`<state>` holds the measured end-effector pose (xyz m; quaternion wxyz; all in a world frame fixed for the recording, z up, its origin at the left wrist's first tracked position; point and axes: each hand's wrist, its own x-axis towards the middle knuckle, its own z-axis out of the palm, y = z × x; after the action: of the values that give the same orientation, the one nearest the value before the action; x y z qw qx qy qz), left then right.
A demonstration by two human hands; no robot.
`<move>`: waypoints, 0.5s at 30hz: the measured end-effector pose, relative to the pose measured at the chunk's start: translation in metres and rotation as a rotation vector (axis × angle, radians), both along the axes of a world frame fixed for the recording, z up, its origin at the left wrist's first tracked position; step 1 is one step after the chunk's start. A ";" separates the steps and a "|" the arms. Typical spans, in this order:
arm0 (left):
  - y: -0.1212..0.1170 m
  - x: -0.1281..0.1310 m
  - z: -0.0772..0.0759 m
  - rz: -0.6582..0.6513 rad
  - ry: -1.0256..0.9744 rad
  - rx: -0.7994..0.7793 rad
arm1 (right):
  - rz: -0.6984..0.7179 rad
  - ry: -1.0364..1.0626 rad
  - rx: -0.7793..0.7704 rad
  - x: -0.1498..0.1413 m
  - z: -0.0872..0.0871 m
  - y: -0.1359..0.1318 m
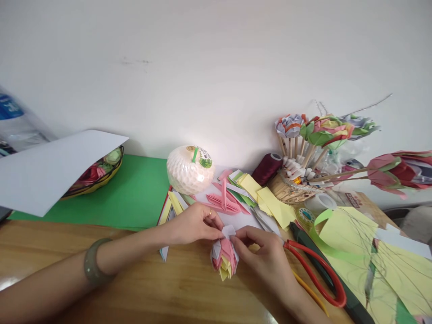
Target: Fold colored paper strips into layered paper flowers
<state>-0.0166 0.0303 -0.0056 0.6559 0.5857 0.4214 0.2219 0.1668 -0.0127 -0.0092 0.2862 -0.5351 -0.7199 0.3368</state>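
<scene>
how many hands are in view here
2: the left hand and the right hand, on either side of the top of a paper flower. No others show.

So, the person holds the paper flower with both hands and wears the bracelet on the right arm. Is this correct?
Only the side is wrong: the head view shows the bracelet on the left arm. The left hand and right hand do hold the paper flower.
</scene>
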 end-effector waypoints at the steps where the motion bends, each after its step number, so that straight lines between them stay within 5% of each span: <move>1: 0.000 0.000 0.000 -0.001 0.000 0.000 | 0.005 0.006 -0.012 0.000 0.001 0.000; 8: -0.005 0.003 0.000 0.024 0.063 0.063 | 0.023 0.029 -0.059 -0.001 0.002 -0.003; 15: -0.019 0.005 0.000 0.098 0.198 0.306 | 0.033 -0.003 0.006 -0.001 -0.001 -0.003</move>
<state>-0.0117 0.0117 -0.0055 0.5027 0.6763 0.4734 0.2564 0.1654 -0.0157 -0.0099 0.2812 -0.5227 -0.7301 0.3386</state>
